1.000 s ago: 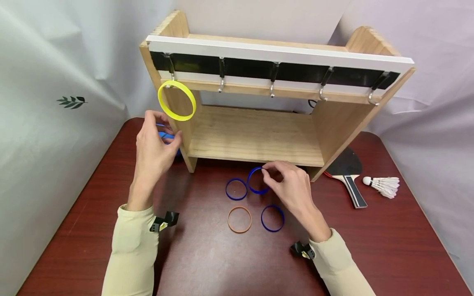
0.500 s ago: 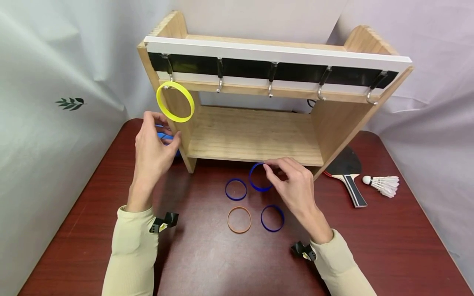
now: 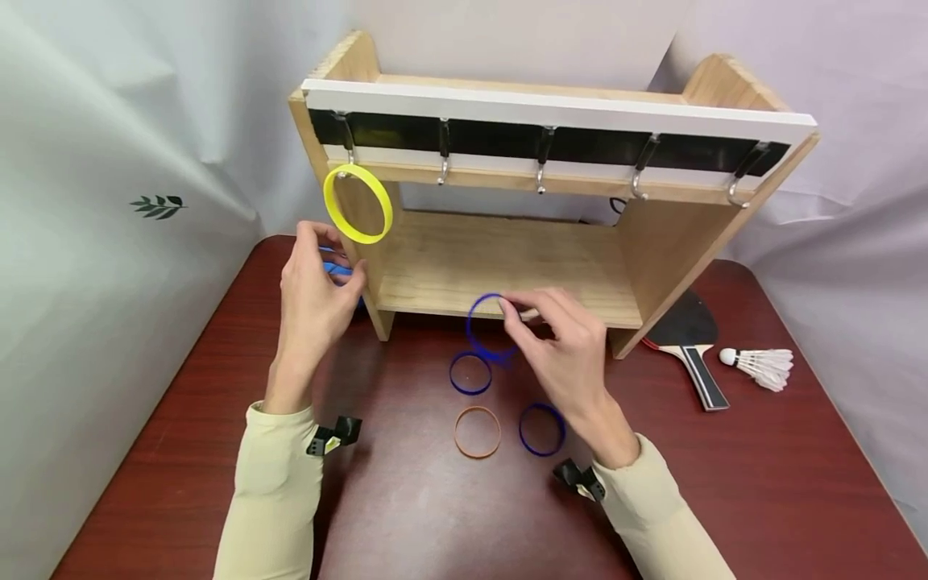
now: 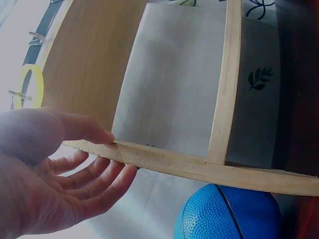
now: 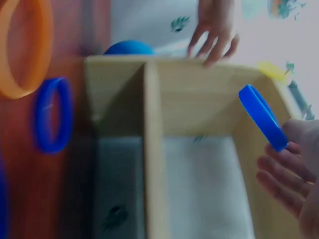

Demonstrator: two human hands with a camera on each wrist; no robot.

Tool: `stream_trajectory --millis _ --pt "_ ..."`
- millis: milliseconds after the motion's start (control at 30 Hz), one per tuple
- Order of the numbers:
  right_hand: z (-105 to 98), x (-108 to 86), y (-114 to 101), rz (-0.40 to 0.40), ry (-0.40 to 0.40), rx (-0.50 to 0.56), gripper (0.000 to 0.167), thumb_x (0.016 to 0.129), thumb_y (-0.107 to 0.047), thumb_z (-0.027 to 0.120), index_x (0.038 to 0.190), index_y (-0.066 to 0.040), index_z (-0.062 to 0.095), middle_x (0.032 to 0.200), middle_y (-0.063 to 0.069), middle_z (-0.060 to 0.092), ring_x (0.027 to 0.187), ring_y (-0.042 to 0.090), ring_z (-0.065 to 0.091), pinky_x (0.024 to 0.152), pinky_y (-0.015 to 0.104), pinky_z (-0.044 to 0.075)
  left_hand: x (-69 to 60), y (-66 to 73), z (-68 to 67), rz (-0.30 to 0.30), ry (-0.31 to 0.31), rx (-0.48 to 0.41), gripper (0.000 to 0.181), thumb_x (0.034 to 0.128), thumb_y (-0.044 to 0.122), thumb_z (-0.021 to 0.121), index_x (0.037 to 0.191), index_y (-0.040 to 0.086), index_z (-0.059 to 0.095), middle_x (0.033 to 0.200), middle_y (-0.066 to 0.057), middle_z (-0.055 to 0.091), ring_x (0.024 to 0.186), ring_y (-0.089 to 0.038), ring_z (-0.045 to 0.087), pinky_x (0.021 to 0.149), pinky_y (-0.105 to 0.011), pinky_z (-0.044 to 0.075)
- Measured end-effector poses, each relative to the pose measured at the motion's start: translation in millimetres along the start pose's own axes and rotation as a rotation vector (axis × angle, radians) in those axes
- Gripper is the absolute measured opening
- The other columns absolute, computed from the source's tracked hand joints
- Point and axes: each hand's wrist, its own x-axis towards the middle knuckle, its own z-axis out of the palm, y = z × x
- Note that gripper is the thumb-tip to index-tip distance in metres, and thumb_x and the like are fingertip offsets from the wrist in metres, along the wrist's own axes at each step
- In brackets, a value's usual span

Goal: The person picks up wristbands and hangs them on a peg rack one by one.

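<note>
In the head view, my right hand (image 3: 569, 346) pinches a blue ring (image 5: 260, 117) between thumb and fingers, raised off the table in front of the lower shelf. My left hand (image 3: 315, 294) grips the left side panel of the wooden shelf rack (image 4: 164, 158), thumb on the inner face and fingers on the outer. A yellow ring (image 3: 371, 238) hangs from the leftmost hook of the hook rail (image 3: 558, 105). On the table lie an orange ring (image 3: 476, 457) and two more blue rings, one left (image 3: 470, 392) and one right (image 3: 542, 453).
Behind my left hand, a blue ball (image 4: 229, 214) sits outside the rack's left panel. Right of the rack lie a table tennis bat (image 3: 681, 326) and a shuttlecock (image 3: 761, 365). Pale cloth (image 3: 109, 282) closes in the table's sides and back.
My right hand has lifted the blue ring from near the table, up and slightly left toward the shelf's front edge. My left hand keeps its grip on the panel. The head view has shifted slightly.
</note>
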Motion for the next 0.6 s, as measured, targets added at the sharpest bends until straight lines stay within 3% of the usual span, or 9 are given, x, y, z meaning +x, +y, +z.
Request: stream_trajectory --millis 300,600 --pt "34 78.7 -32 -0.211 0.323 0.014 0.009 0.085 -0.001 0.071 0.092 0.002 0.075 0.083 0.008 0.071 0.063 0.013 0.065 0.055 0.025 0.052 -1.6 0.8 2.5 0.010 0.009 -0.015 0.036 0.0851 0.007 0.069 0.112 0.003 0.046 0.095 -0.009 0.057 0.086 -0.020 0.061 0.072 -0.030 0.048" --pt "50 99.7 -31 -0.272 0.409 -0.069 0.005 0.085 -0.001 0.072 0.089 0.002 0.074 0.083 0.008 0.071 0.058 0.014 0.063 0.051 0.025 0.051 -0.6 2.3 1.3 0.015 0.021 -0.022 0.036 0.0838 0.007 0.070 0.111 0.003 0.047 0.094 -0.009 0.057 0.086 -0.021 0.061 0.075 -0.034 0.048"
